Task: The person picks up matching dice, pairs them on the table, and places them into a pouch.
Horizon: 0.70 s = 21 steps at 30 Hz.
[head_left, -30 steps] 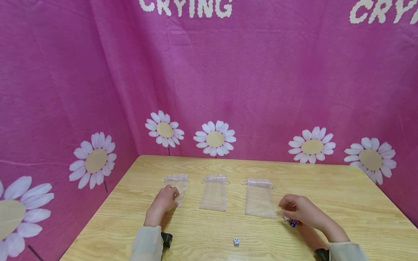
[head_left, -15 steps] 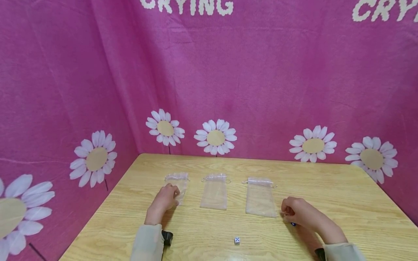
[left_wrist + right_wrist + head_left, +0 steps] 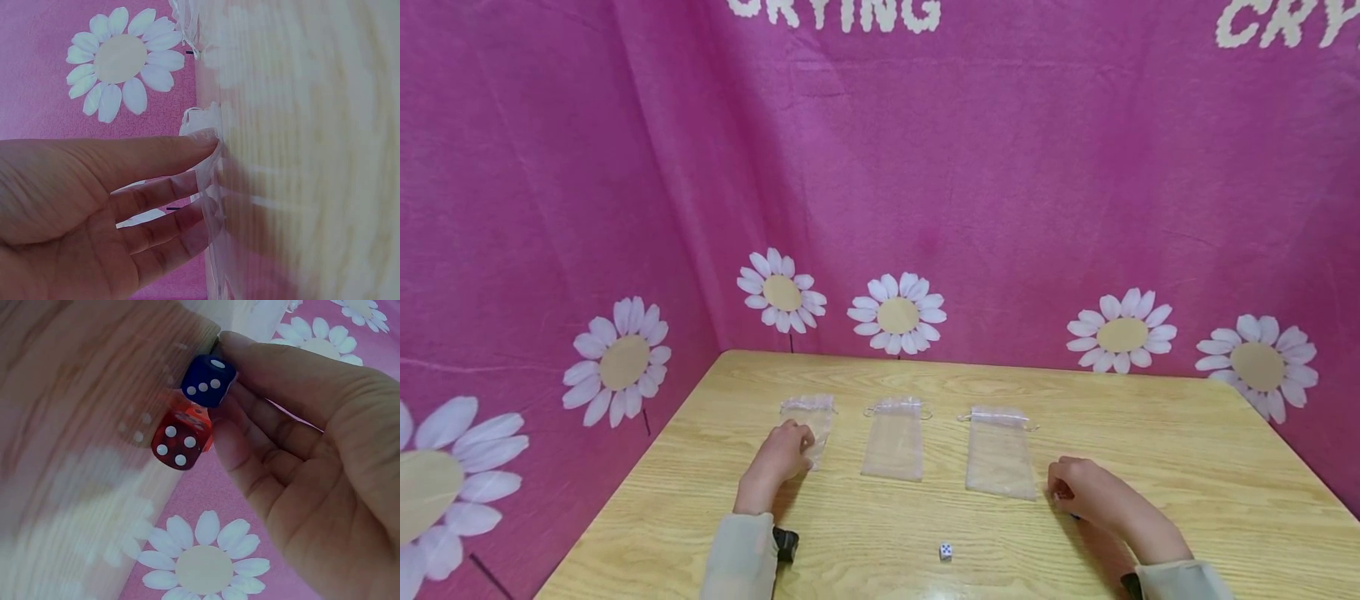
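Clock positions are taken in the head view, with 12 at the far table edge and the middle pouch as centre. The middle sheer pinkish-white drawstring pouch (image 3: pixel 892 444) is laid flat on the light wood-grain table (image 3: pixel 850 542). A matching left pouch (image 3: pixel 821 423) is seen at 9 o'clock, a matching right pouch (image 3: pixel 1002 457) at 3 o'clock; all three are kept apart, their corded tops turned towards 12.

Left hand (image 3: pixel 778 454): placed over the near part of the left pouch. In the left wrist view, thumb and fingers are parted moderately, their tips set at the sheer cloth; whether the cloth is pinched cannot be told.

Right hand (image 3: pixel 1088 492): located between 3 and 4 o'clock, fingers curled narrowly about a small cluster of dice. In the right wrist view, a dark blue die with white pips (image 3: pixel 209 381) is framed by thumb and fingers. At its 7 o'clock a translucent red die with white pips (image 3: pixel 181 442) is seen, by which a brighter orange-red die (image 3: pixel 204 416) is partly hidden. Whether any die is gripped cannot be told.

A white die with blue pips (image 3: pixel 946 552) is found at 5 o'clock, well apart from both hands. The table is backed by a magenta daisy-printed cloth (image 3: pixel 985 183).
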Each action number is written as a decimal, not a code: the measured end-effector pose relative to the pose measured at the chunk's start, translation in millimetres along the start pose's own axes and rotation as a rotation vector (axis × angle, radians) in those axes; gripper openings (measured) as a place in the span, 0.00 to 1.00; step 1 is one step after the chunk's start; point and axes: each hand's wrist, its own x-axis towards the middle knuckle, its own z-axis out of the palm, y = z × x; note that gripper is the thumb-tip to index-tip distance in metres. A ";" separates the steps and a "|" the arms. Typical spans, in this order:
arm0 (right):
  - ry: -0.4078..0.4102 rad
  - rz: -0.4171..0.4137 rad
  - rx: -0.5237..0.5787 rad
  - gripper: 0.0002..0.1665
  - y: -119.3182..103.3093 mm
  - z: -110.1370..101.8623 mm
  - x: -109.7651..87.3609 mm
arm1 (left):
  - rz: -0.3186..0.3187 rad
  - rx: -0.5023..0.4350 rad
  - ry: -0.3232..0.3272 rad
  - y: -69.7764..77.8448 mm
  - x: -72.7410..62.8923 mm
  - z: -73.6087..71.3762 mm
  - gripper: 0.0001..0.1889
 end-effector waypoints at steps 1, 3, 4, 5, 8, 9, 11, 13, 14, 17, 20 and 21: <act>-0.002 0.004 0.010 0.11 0.6 -0.2 0.1 | -0.002 0.003 -0.001 0.1 0.4 0.1 0.13; 0.013 -0.003 0.048 0.10 1.3 -1.4 -0.1 | -0.003 0.009 -0.004 0.4 0.8 0.1 0.14; 0.018 -0.003 0.073 0.09 1.8 -2.2 -0.1 | -0.003 0.011 -0.005 0.8 0.8 -0.1 0.14; 0.023 -0.003 0.101 0.08 2.4 -3.1 -0.2 | -0.005 0.011 -0.007 1.1 0.8 -0.2 0.14; 0.056 -0.017 0.182 0.05 3.6 -5.9 -0.7 | -0.001 0.014 -0.005 1.9 0.1 -0.6 0.14; 0.069 -0.018 0.198 0.04 4.3 -6.6 -0.7 | -0.003 0.012 -0.005 2.1 0.0 -0.7 0.14; 0.097 -0.013 0.233 0.03 5.0 -8.1 -1.4 | -0.004 0.012 -0.006 2.1 0.1 -0.7 0.13; 0.134 -0.013 0.263 0.02 5.2 -9.7 -1.6 | -0.004 0.018 -0.007 1.9 0.2 -0.9 0.13; 0.151 -0.004 0.282 0.02 5.3 -10.5 -1.6 | -0.009 0.016 -0.009 2.0 0.4 -1.0 0.13; 0.186 0.035 0.343 0.03 4.0 -14.5 -1.6 | -0.009 0.023 -0.010 1.7 0.4 -1.2 0.13; 0.208 0.086 0.419 0.07 1.8 -18.7 -1.8 | -0.008 0.023 -0.005 1.7 0.1 -0.9 0.13; 0.208 0.101 0.443 0.08 1.0 -20.4 -2.2 | -0.007 0.024 -0.002 1.7 0.0 -0.7 0.13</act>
